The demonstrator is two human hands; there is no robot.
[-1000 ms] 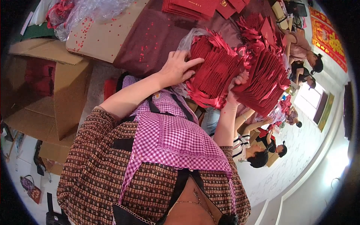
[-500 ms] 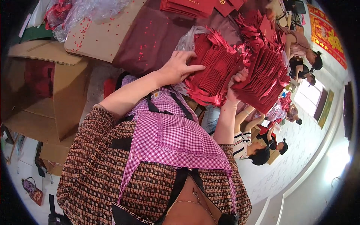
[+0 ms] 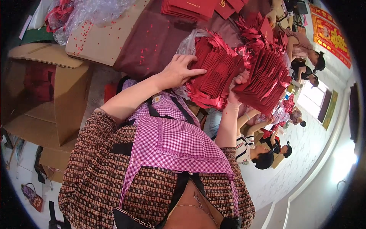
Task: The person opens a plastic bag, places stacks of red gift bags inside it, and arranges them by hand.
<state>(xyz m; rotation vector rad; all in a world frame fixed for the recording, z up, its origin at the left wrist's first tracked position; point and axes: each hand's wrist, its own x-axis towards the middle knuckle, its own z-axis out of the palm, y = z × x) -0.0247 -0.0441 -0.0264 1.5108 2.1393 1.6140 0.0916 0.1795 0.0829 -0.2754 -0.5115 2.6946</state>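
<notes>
glossy red paper stack [image 3: 215, 70], crinkled clear plastic [image 3: 188, 42]

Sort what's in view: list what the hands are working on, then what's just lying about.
In hand:
- left hand on a stack of red folded cards
- right hand under the second red stack

Lying about:
- cardboard box
- clear plastic wrap
- flat red envelopes

Bright window [image 3: 309, 100], white wall [image 3: 305, 164], cardboard boxes [image 3: 57, 99].
</notes>
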